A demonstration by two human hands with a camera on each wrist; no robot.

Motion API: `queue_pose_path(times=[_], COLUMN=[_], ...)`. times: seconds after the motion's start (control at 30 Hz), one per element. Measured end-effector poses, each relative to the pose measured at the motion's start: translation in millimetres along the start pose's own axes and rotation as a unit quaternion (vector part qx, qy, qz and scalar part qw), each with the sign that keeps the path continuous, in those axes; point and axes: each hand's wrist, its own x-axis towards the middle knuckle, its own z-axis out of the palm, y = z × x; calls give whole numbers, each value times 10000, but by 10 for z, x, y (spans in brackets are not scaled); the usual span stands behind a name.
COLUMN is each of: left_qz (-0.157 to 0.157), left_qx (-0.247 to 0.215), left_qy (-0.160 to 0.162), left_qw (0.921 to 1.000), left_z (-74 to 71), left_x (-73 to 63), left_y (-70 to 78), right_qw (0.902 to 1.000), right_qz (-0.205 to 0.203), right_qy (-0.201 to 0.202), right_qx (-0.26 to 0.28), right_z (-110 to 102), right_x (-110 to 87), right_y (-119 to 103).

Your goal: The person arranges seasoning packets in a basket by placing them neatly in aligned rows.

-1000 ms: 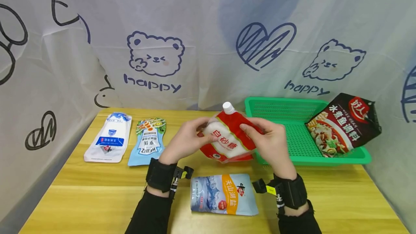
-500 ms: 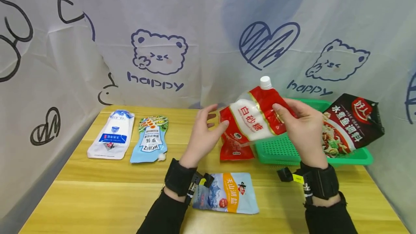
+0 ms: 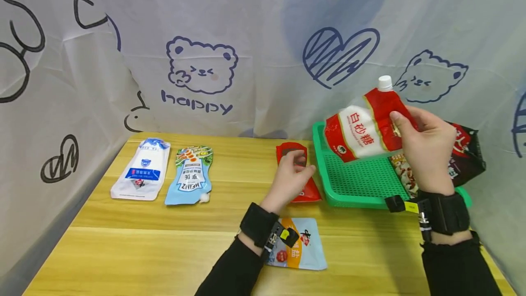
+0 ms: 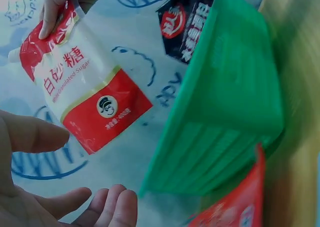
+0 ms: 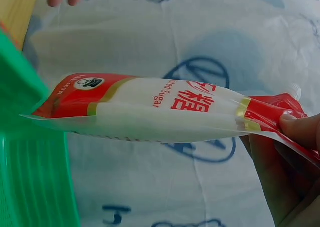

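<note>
A red and white pouch of granulated sugar (image 3: 359,129) with a white screw cap hangs over the green basket (image 3: 357,202). My right hand (image 3: 429,143) pinches it by its red capped end, thumb on the front. In the right wrist view the sugar pouch (image 5: 165,109) lies nearly level, its bottom end towards the basket wall. My left hand (image 3: 289,179) holds nothing; its fingers are loosely bent over a red packet (image 3: 308,193) on the table beside the basket. The left wrist view shows the left thumb and fingers (image 4: 37,134) apart from each other.
A dark seasoning packet (image 3: 464,159) leans in the basket's right end, partly behind my right hand. A blue and orange salt pouch (image 3: 306,245) lies in front, partly behind my left wrist. At left lie a white salt pouch (image 3: 141,175) and a Heinz pouch (image 3: 191,175).
Both hands held the sugar pouch before. The left hand has let go and moved over the red packet, now uncovered. The right hand has carried the pouch up and right, above the basket.
</note>
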Motion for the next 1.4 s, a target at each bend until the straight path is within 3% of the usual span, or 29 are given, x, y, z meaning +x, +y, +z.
queue_pose_path(times=[0.17,0.37,0.63,0.93,1.23,1.4], left_qz=[-487,-687,-790,-879,-952,-925], left_qx=[-76,-341,-255,-153,-167,-154], left_qy=[-331,-451,-255,-239,-213,-220], left_qw=[9982,9960,9962,9957,9951,9954], left_z=[163,297,363,382,402,391], left_x=[90,142,158,155,165,159], left_y=[-80,-134,-176,-169,-175,-160], right_qw=[9990,9914,9758,9601,9390,9367], right_qz=[217,685,1059,1322,1345,1564], right_qy=[-58,-430,-935,-1608,-1753,-1733], right_qx=[-378,-1033,-1670,-1865,-2634,-2611], right_z=[-102,-208,-297,-422,-517,-554], right_x=[91,204,345,470,484,495], right_y=[181,421,719,1071,1321,1362])
